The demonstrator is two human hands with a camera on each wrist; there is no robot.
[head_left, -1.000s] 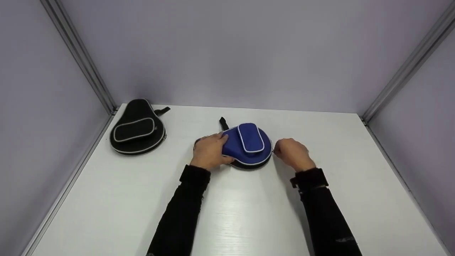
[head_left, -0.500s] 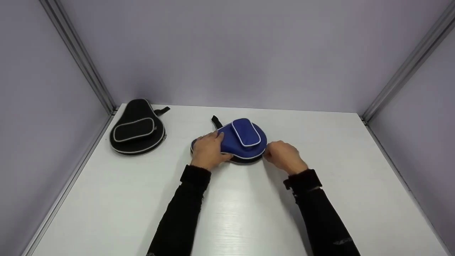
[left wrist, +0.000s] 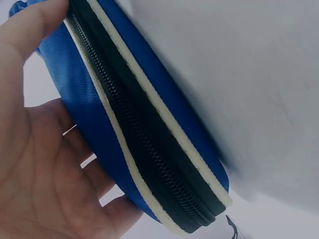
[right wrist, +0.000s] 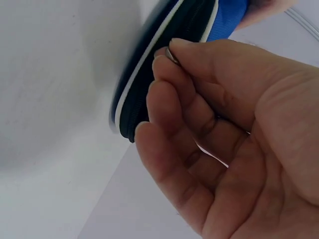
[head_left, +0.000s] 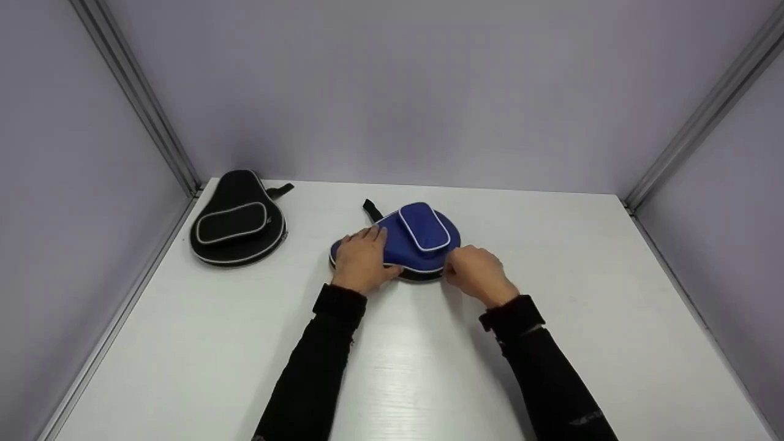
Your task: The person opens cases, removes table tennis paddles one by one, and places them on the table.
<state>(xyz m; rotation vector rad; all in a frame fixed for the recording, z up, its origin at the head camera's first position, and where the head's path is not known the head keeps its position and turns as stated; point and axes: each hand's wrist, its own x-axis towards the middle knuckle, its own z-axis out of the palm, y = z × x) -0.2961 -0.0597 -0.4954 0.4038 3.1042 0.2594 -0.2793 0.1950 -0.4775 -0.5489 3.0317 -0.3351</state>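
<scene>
A blue paddle-shaped zip case (head_left: 416, 242) with white piping and a raised pocket lies on the white table (head_left: 398, 367). My left hand (head_left: 361, 260) grips its left end, fingers wrapped over the top, thumb beneath (left wrist: 30, 30). My right hand (head_left: 474, 272) is at the case's near right edge and pinches the small metal zipper pull (right wrist: 171, 54) between thumb and forefinger. The black zipper (left wrist: 144, 144) runs between two white piped edges and looks closed along the stretch shown. A black strap (head_left: 371, 209) sticks out at the case's far left.
A black case (head_left: 236, 223) of the same shape with white piping lies at the table's far left corner. Lilac walls with metal corner posts (head_left: 131, 92) close in the table on three sides.
My right hand has travelled left along the case's near edge with the zipper pull. The case has turned and shifted slightly left under my left hand.
</scene>
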